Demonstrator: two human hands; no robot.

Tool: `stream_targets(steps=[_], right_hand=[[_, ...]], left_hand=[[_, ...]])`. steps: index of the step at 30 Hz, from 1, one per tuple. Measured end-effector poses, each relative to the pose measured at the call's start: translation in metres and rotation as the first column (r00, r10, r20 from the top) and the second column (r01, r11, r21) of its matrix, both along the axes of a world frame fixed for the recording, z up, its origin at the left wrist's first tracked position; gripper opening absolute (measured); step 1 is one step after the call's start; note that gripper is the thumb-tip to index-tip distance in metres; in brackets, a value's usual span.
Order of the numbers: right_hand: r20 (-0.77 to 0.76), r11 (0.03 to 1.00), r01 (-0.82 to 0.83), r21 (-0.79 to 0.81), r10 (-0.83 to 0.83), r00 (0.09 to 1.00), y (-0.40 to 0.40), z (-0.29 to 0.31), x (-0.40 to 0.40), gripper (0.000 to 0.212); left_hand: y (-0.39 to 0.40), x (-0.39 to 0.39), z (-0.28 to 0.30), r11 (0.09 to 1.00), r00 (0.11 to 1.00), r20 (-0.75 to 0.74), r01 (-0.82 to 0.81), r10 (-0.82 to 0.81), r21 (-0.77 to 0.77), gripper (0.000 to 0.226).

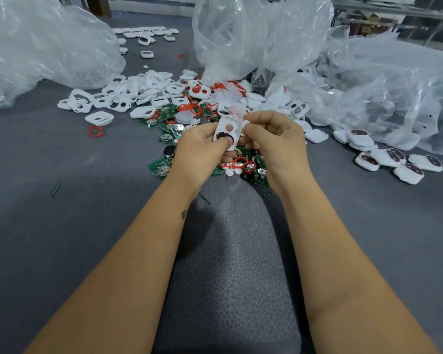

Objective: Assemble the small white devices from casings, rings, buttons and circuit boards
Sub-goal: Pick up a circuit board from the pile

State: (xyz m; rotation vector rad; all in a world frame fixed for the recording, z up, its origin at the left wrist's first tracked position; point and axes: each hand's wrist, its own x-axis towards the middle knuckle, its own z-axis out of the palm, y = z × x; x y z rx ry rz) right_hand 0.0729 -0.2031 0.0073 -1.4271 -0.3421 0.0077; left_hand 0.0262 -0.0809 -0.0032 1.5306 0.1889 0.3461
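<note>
My left hand [202,146] grips a white casing [229,129] held upright above the parts pile, its thumb pressed over a dark button in the lower hole. My right hand [274,136] pinches the casing's right edge together with a small translucent white piece [237,111] at its top. Just below my hands lie green circuit boards [161,168], red rings [239,162] and small white round buttons [230,172]. More white casings [138,95] are heaped behind.
Large crumpled clear plastic bags [44,47] stand at the back left, centre and right. Several finished white devices [394,159] lie at the right. A lone red ring [95,131] and a casing [99,118] lie left of the pile on the grey table [62,226].
</note>
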Motion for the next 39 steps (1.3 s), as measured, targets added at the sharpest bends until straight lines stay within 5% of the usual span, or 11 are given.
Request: stream_targets(steps=[9, 29, 39], right_hand=[[0.061, 0.996, 0.045, -0.08, -0.04, 0.997, 0.0, 0.0, 0.0, 0.009], [0.26, 0.947, 0.177, -0.269, -0.106, 0.96, 0.004, -0.003, -0.003, 0.026], [0.281, 0.915, 0.252, -0.313, -0.165, 0.946, 0.01, -0.007, -0.004, 0.012]], left_hand=[[-0.002, -0.001, 0.001, 1.0, 1.0, 0.001, 0.024, -0.024, -0.014, 0.028], [-0.003, -0.001, -0.001, 0.996, 0.998, 0.064, 0.021, -0.027, 0.088, 0.026], [-0.005, 0.0, -0.006, 0.99, 0.997, 0.076, 0.02, -0.031, 0.142, 0.031]])
